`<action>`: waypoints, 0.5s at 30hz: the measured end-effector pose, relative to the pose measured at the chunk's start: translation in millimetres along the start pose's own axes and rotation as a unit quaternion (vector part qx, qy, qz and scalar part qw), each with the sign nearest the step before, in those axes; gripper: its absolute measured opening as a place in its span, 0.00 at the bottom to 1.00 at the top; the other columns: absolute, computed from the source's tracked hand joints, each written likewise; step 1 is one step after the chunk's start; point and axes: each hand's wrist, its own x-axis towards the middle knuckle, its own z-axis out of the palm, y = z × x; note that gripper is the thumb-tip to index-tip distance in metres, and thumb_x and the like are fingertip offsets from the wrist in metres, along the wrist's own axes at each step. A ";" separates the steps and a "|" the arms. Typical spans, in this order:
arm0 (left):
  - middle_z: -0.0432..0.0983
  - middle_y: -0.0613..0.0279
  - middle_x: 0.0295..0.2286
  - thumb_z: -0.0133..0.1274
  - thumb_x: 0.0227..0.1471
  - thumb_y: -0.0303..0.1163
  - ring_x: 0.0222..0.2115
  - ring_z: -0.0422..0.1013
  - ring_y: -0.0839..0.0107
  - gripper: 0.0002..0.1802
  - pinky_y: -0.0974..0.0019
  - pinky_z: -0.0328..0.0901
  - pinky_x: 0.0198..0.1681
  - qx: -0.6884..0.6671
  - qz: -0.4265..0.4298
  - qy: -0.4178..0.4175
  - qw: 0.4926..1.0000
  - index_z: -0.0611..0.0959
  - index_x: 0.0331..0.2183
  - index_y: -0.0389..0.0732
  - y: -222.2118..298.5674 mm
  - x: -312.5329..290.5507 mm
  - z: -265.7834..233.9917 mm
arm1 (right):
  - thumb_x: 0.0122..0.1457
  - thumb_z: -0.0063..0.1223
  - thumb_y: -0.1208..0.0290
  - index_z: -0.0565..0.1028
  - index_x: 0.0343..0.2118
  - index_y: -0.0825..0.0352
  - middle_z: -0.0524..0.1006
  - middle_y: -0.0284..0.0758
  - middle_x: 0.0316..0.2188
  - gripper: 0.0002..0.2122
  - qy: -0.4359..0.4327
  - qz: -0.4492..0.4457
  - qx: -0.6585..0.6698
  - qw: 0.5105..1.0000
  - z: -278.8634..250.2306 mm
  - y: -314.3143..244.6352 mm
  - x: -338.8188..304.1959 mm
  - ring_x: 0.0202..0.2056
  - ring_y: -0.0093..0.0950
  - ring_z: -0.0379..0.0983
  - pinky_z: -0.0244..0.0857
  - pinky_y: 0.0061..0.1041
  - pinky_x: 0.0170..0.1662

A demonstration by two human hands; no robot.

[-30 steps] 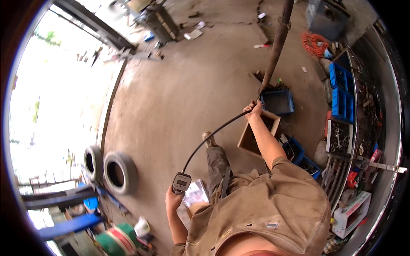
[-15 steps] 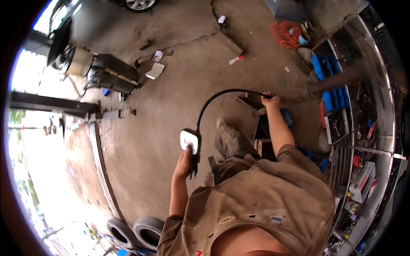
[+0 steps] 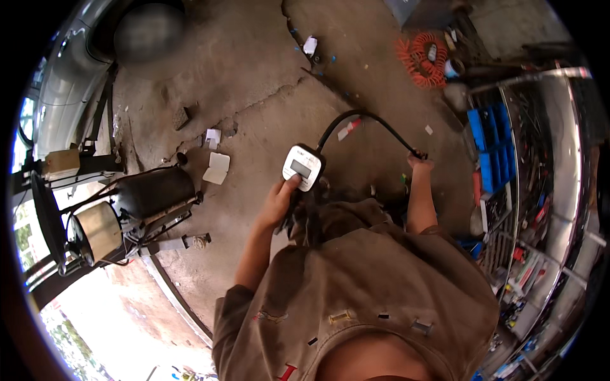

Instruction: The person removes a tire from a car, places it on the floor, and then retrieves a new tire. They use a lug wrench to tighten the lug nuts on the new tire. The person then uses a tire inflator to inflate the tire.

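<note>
My left hand point(image 3: 277, 202) grips a white digital gauge point(image 3: 302, 166) with a small grey screen, my thumb resting on its lower edge. A black hose point(image 3: 359, 118) arcs from the top of the gauge over to my right hand point(image 3: 419, 163), which is closed around the hose's far end. Both arms reach out over the cracked concrete floor point(image 3: 254, 89). My brown shirt fills the lower middle of the view.
A black compressor tank on a frame point(image 3: 152, 193) stands at the left, with a grey car body point(image 3: 70, 76) behind it. A coiled orange hose point(image 3: 422, 60) lies at the top right. Blue bins point(image 3: 492, 143) and metal shelving with tools line the right side. Paper scraps point(image 3: 217, 168) litter the floor.
The view has swung round: the tyres and bright doorway have left, and the compressor and car have come in. Both hands keep their hold on gauge and hose.
</note>
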 end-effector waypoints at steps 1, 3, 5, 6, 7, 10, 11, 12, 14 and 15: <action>0.79 0.66 0.37 0.46 0.65 0.46 0.38 0.71 0.76 0.24 0.70 0.66 0.44 0.030 0.035 0.021 0.999 0.81 0.47 0.34 40.7 33.4 -11.7 | 0.69 0.36 0.52 0.71 0.30 0.61 0.66 0.33 0.24 0.19 -0.087 0.023 -0.049 0.995 40.0 26.9 12.2 0.25 0.32 0.62 0.64 0.37 0.36; 0.76 0.69 0.34 0.52 0.64 0.44 0.36 0.67 0.80 0.23 0.72 0.64 0.40 0.078 0.080 0.014 0.994 0.80 0.46 0.32 117.4 82.6 -30.0 | 0.68 0.39 0.49 0.69 0.26 0.61 0.67 0.32 0.22 0.21 -0.013 -0.056 -0.058 0.997 111.1 62.4 60.7 0.24 0.31 0.63 0.65 0.37 0.34; 0.77 0.67 0.38 0.52 0.64 0.43 0.40 0.69 0.78 0.23 0.70 0.65 0.46 0.075 0.077 0.018 0.994 0.79 0.48 0.31 195.9 132.5 -56.0 | 0.68 0.38 0.48 0.70 0.27 0.61 0.67 0.32 0.19 0.22 -0.121 0.060 0.001 0.991 178.7 134.1 81.2 0.25 0.31 0.65 0.66 0.39 0.33; 0.77 0.66 0.39 0.52 0.64 0.42 0.42 0.69 0.77 0.23 0.70 0.64 0.48 0.064 0.097 -0.006 0.993 0.78 0.49 0.30 233.0 176.1 -74.9 | 0.67 0.38 0.47 0.70 0.27 0.61 0.67 0.33 0.19 0.22 -0.071 0.045 0.023 0.996 211.7 174.4 95.9 0.25 0.31 0.66 0.67 0.40 0.33; 0.77 0.65 0.41 0.53 0.64 0.41 0.43 0.69 0.76 0.23 0.69 0.64 0.50 0.038 0.126 -0.022 0.991 0.77 0.50 0.30 264.7 218.6 -90.4 | 0.67 0.37 0.46 0.70 0.27 0.62 0.67 0.33 0.18 0.23 -0.031 0.033 0.030 0.999 259.0 221.9 103.6 0.25 0.31 0.66 0.67 0.40 0.34; 0.76 0.62 0.44 0.53 0.64 0.39 0.46 0.69 0.75 0.23 0.67 0.63 0.54 0.031 0.148 -0.045 0.987 0.75 0.51 0.30 395.3 314.6 -131.3 | 0.66 0.36 0.43 0.69 0.26 0.63 0.67 0.34 0.17 0.25 -0.123 -0.036 -0.029 0.991 341.1 292.0 142.3 0.24 0.32 0.67 0.68 0.40 0.34; 0.76 0.60 0.44 0.54 0.62 0.41 0.45 0.69 0.73 0.24 0.66 0.63 0.54 0.120 0.166 -0.057 0.977 0.74 0.51 0.31 425.2 351.3 -146.0 | 0.66 0.37 0.42 0.68 0.25 0.63 0.67 0.34 0.17 0.26 -0.148 -0.039 -0.014 0.988 387.2 304.9 146.9 0.24 0.32 0.67 0.68 0.40 0.35; 0.77 0.59 0.43 0.55 0.61 0.41 0.45 0.69 0.73 0.25 0.66 0.64 0.53 0.118 0.191 -0.066 0.972 0.74 0.51 0.31 463.2 381.0 -151.1 | 0.66 0.37 0.42 0.68 0.25 0.64 0.67 0.34 0.18 0.26 -0.177 -0.031 -0.016 0.984 447.4 334.1 140.3 0.24 0.32 0.68 0.69 0.40 0.35; 0.77 0.56 0.40 0.57 0.60 0.43 0.43 0.69 0.73 0.27 0.65 0.65 0.50 0.170 0.211 -0.045 0.962 0.75 0.50 0.30 530.1 421.8 -174.3 | 0.65 0.39 0.42 0.67 0.25 0.64 0.68 0.34 0.19 0.26 -0.108 0.046 0.074 0.990 471.6 413.4 80.2 0.25 0.32 0.69 0.70 0.39 0.36; 0.78 0.58 0.40 0.56 0.61 0.42 0.42 0.69 0.73 0.26 0.65 0.66 0.49 0.197 0.172 -0.061 0.963 0.75 0.50 0.30 585.1 430.5 -171.8 | 0.65 0.39 0.43 0.67 0.25 0.65 0.68 0.34 0.19 0.26 -0.087 0.059 0.114 0.988 481.1 433.4 66.5 0.26 0.32 0.69 0.70 0.39 0.36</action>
